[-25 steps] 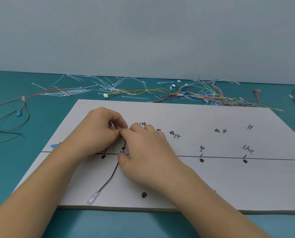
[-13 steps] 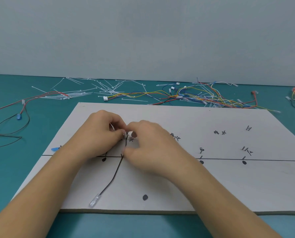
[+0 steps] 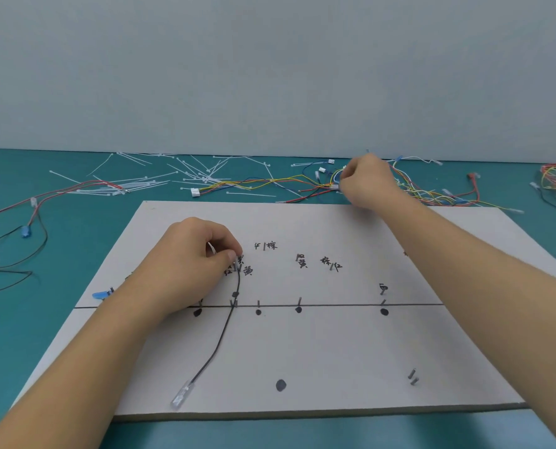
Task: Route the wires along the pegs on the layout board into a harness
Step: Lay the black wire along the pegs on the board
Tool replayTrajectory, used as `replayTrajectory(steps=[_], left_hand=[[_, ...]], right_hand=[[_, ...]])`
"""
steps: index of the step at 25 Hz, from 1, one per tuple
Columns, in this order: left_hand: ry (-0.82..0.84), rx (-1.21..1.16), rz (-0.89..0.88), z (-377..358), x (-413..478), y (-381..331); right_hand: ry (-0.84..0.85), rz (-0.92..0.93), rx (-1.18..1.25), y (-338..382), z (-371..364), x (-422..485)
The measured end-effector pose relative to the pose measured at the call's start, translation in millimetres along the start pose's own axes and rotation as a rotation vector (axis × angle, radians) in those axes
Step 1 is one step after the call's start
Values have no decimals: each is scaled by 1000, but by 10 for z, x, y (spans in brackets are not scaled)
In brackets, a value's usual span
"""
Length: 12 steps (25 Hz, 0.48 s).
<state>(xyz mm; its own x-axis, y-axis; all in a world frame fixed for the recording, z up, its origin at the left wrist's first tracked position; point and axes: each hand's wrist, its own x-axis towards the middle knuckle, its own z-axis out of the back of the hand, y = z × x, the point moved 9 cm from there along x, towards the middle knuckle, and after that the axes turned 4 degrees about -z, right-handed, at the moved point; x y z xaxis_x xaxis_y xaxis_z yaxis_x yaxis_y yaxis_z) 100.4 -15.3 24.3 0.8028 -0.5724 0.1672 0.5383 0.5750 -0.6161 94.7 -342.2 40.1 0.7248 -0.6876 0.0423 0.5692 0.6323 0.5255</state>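
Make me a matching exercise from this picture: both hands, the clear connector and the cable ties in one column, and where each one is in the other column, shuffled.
Things
1. left hand
2. right hand
3. clear connector
4. cable ties

Places
A. scattered on the table, beyond the board's far left corner
B. at the black wire's near end, by the board's front edge
C. gripping coloured wires behind the board
D. pinching the black wire's far end, over the board

Pairs: 1-D, 2-C, 3-B, 4-A
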Motion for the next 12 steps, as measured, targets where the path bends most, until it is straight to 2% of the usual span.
replayTrajectory(steps=[3,6,10,12], left_hand=[[0,-28,-6,11,-2,25],[-17,-37,6,9,-17,17],[-40,-22,39,-37,-15,23],[-48,-45,33,-40,-23,23]], right_hand=[[-6,59,19,35,-26,249],[95,97,32,139,-219,437],[168,81,-282,219,-496,685],[111,62,-330,209,-539,746]])
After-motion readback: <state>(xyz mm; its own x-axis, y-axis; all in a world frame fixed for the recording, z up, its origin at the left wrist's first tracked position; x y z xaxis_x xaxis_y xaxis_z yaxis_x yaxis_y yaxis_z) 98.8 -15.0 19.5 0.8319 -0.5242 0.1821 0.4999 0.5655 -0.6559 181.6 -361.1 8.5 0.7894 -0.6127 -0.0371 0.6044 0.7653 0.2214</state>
